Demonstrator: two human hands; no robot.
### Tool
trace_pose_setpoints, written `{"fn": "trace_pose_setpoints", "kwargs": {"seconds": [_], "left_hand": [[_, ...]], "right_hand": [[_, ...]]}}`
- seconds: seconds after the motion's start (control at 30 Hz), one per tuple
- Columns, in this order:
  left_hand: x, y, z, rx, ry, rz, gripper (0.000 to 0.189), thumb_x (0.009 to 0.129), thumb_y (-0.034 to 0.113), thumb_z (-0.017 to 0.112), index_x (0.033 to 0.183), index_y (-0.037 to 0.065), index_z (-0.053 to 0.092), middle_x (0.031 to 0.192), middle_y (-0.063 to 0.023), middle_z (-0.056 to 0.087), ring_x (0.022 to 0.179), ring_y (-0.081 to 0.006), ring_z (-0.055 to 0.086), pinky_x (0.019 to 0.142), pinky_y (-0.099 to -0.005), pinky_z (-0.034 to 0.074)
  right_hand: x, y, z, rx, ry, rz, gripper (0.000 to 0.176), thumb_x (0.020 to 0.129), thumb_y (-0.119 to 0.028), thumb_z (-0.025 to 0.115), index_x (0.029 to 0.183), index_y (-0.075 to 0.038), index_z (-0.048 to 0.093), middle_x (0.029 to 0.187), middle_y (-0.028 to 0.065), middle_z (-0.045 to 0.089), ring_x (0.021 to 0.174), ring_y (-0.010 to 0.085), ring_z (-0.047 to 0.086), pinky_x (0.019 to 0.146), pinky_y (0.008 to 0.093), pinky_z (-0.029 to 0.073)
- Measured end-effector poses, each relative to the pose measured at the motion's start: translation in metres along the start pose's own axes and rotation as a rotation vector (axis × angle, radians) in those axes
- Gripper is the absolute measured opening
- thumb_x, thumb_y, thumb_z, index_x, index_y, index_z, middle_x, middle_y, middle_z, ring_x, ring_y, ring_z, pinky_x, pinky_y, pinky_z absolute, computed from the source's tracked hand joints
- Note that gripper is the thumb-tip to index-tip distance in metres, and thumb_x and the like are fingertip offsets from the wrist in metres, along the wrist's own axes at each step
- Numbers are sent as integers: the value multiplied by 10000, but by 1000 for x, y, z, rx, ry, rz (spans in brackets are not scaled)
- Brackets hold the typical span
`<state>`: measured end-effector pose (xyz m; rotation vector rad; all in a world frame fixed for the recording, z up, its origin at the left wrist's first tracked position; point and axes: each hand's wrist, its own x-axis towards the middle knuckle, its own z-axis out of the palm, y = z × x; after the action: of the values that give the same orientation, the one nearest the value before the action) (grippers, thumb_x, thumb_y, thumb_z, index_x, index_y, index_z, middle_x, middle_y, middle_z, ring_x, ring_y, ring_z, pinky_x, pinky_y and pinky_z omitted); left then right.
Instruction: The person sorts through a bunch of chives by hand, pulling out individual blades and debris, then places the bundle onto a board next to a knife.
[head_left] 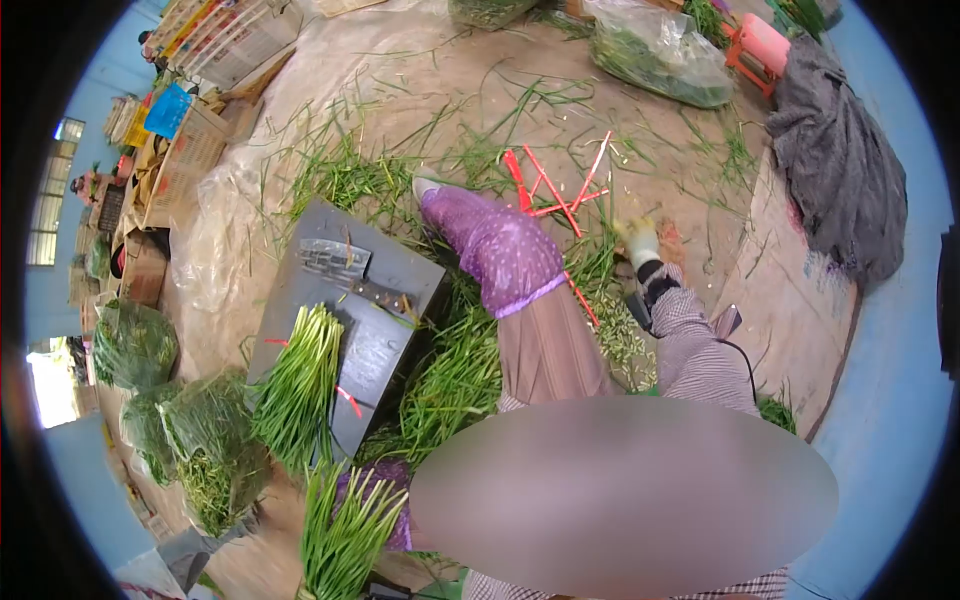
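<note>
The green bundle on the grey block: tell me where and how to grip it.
The bundle is probably best gripped around its middle, coming from the picture's right, where the block has bare top leaving room. The stalks lie side by side, their darker ends past the block's edge, so a mid-length wrap should keep them together.

Cardboard cartons (188,165), printed lettering too small to read

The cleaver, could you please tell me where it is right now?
In the head view, left of centre, the cleaver lies on the far part of the grey work surface, just beyond the bundle of green stalks.
</note>
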<state>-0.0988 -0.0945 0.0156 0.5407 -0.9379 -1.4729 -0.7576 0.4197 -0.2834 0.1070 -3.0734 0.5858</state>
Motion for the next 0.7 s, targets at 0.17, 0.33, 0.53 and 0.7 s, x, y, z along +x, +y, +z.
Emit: {"fn": "trace_pose_setpoints", "kwargs": {"seconds": [0.17, 0.33, 0.53, 0.7], "left_hand": [[-4, 30, 1, 37, 64, 4, 271, 982, 301, 539, 771, 131, 546, 672, 15, 545, 611, -100, 514, 660, -280, 467], [-68, 124, -20, 30, 180, 67, 271, 981, 300, 538, 773, 127, 544, 675, 12, 542, 601, -98, 504, 646, -276, 460], [-92, 138, -20, -13, 194, 109, 271, 981, 298, 538, 775, 123, 542, 678, 8, 538, 589, -96, 493, 630, -272, 451], [-103, 147, -38, -72, 158, 129, 271, 981, 297, 537, 776, 119, 540, 680, 5, 534, 579, -95, 484, 616, -268, 443]], "right_hand": [[-48, 108, 86, -367, -143, 320, 858, 788, -468, 795, 1424, 34, 512, 1464, 251, 516, 1411, 383, 433, 1161, 434, 354], [-30, 164, 115, -321, -318, 334, 732, 777, -463, 805, 1287, 21, 602, 1317, 242, 605, 1251, 369, 548, 1030, 444, 439], [-2, 233, 118, -92, -179, 391, 542, 813, -466, 773, 1082, -2, 698, 1048, 193, 715, 959, 360, 676, 811, 460, 532], [43, 158, -16, 64, 466, -248, 389, 929, -373, 722, 875, 3, 634, 742, 143, 643, 665, 313, 605, 645, 449, 498]]}}
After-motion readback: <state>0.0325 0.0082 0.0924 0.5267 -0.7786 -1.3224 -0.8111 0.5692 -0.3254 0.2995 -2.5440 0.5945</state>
